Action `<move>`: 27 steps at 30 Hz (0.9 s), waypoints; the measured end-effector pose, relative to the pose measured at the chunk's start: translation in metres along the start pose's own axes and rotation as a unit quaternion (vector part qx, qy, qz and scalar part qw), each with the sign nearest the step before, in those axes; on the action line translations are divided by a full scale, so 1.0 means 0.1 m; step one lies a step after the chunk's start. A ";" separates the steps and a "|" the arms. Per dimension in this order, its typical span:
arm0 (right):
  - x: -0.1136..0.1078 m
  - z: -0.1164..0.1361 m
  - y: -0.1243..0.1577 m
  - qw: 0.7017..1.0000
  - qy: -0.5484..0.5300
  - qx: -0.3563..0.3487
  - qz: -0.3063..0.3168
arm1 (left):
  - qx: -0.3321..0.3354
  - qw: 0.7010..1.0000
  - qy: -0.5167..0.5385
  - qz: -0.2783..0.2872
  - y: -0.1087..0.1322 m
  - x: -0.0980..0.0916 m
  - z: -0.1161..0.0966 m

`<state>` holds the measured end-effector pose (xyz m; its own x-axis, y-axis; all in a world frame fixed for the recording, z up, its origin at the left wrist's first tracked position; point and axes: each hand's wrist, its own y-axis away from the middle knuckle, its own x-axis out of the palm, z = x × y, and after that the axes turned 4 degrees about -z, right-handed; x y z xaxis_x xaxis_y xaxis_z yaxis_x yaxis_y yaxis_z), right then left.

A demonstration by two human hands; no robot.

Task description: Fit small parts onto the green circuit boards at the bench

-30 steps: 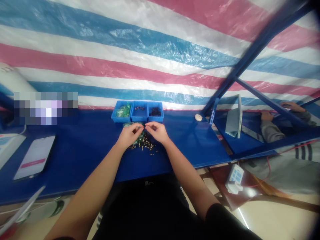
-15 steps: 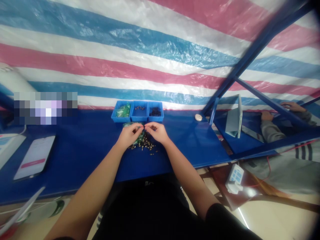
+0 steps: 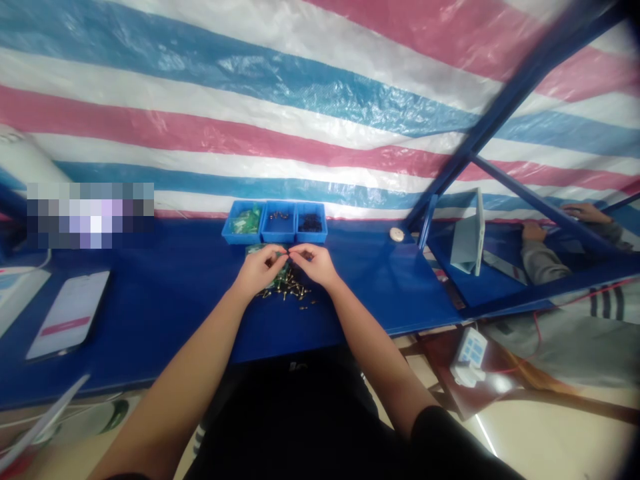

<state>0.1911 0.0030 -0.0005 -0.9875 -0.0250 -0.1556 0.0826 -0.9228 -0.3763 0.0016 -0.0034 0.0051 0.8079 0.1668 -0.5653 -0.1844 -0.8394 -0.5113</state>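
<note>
My left hand (image 3: 261, 269) and my right hand (image 3: 315, 265) meet fingertip to fingertip over the blue table. Both are pinched closed, and whatever sits between the fingertips is too small to make out. Beneath them lies a pile of small brass-coloured metal parts (image 3: 286, 288), partly on a green plastic bag (image 3: 254, 249) that my left hand mostly covers. Just beyond the hands stand three joined blue bins: the left bin (image 3: 229, 233) holds green plastic packets, the middle bin (image 3: 279, 237) a few small metal pieces, the right bin (image 3: 312, 237) small dark pieces.
A phone (image 3: 70, 313) lies on the table at left. A round pale object (image 3: 397, 234) sits near the blue metal frame (image 3: 450, 167) at right. Past the frame are a standing tablet (image 3: 469, 233) and another person's sleeve (image 3: 543, 262). A power strip (image 3: 470, 357) hangs low at right.
</note>
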 end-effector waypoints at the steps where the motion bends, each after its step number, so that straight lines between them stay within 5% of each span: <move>1: 0.00 0.00 0.00 1.000 -0.002 0.000 0.001 | 0.001 1.000 -0.003 -0.002 0.00 0.00 0.01; 27: 0.01 -0.02 0.00 1.000 0.013 -0.008 0.009 | 0.006 1.000 -0.019 -0.006 -0.01 0.01 0.03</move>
<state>0.1905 0.0038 -0.0021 -0.9821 -0.0324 -0.1856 0.1035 -0.9158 -0.3880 0.0012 -0.0011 0.0028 0.7881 0.1965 -0.5833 -0.1822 -0.8307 -0.5261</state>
